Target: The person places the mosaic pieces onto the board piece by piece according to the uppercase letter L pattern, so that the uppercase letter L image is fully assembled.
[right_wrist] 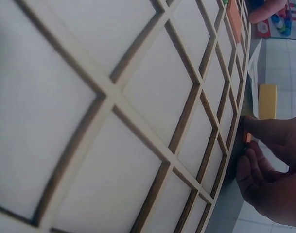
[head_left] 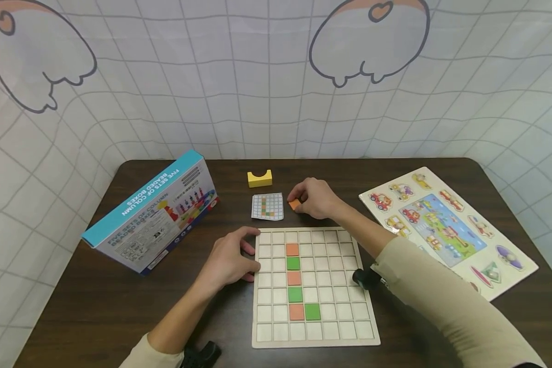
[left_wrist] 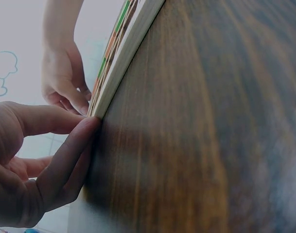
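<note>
In the head view, my right hand [head_left: 317, 198] pinches a small orange square tile [head_left: 294, 204] on the table beyond the grid board. The right wrist view shows the orange tile [right_wrist: 247, 132] edge-on between thumb and fingertips. Left of it lies a small printed pattern card [head_left: 267, 206]. My left hand [head_left: 230, 257] rests its extended fingertips against the left edge of the wooden grid board [head_left: 327, 332], near its far corner. Orange and green tiles [head_left: 295, 294] alternate down one column of the board, with one green tile [head_left: 312, 311] beside the lowest orange one.
Behind the card stands a yellow arched block [head_left: 259, 179]. A blue-topped toy box [head_left: 154, 214] is at the left. A wooden picture puzzle [head_left: 446, 230] lies at the right, partly under the right forearm. A gridded white curtain [head_left: 267, 102] hangs behind the dark table.
</note>
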Demonstrator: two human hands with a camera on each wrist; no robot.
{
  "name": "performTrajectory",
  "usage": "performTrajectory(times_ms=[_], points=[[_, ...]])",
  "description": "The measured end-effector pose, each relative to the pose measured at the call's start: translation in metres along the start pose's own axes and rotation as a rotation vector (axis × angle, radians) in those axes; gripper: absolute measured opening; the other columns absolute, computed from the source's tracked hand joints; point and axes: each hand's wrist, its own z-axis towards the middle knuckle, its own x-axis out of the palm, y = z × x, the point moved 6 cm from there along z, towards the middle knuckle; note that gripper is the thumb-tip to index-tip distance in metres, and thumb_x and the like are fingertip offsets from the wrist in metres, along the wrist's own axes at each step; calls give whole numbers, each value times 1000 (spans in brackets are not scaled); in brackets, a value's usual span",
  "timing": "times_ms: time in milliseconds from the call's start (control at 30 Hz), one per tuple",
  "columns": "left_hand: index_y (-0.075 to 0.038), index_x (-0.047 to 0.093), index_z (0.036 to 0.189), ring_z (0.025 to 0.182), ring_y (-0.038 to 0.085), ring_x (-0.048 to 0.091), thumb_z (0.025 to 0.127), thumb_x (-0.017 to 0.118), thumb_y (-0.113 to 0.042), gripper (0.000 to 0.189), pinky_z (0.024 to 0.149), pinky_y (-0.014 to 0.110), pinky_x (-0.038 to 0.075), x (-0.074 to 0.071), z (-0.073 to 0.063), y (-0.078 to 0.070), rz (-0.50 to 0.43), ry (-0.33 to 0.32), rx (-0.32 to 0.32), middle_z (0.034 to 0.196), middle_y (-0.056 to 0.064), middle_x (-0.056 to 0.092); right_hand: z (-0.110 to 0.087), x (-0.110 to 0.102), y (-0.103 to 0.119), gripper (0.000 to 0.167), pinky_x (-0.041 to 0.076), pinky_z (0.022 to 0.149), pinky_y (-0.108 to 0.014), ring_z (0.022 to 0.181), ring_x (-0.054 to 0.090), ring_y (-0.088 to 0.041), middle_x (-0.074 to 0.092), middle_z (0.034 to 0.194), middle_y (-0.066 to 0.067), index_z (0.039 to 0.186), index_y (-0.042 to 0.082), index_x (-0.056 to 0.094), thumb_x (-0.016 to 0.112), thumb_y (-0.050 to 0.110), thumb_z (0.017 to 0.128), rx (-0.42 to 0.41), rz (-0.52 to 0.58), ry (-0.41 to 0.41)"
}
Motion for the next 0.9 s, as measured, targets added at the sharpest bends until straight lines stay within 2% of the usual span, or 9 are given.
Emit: performTrajectory(times_ms=[233, 667, 900], points=[[-15, 61, 140, 57, 20, 67, 75, 82, 7, 71, 51, 33, 63, 0, 0, 1, 6, -1, -5, 102, 14, 62, -1, 1, 3, 20, 58, 93, -41, 103, 65, -26, 74, 110, -8, 109, 8, 77, 79, 4, 89, -22, -7, 4], [-14, 61, 140, 56, 19, 68, 74, 81, 8, 72, 50, 33, 63, -1, 0, 0, 5, -5, 8, 101, 14, 63, -3, -5, 7, 18, 59, 89, -40, 97, 69, -24, 75, 104, -8, 108, 7, 77, 78, 4, 90, -55, -43, -32], [-14, 61, 141, 57, 20, 68, 75, 81, 8, 72, 50, 33, 63, 0, 0, -1, 8, -6, 5, 101, 15, 62, -8, -11, 5, 20, 59, 90, -41, 99, 69, -25, 75, 105, -9, 109, 6, 77, 78, 4, 89, -29, -34, -47]])
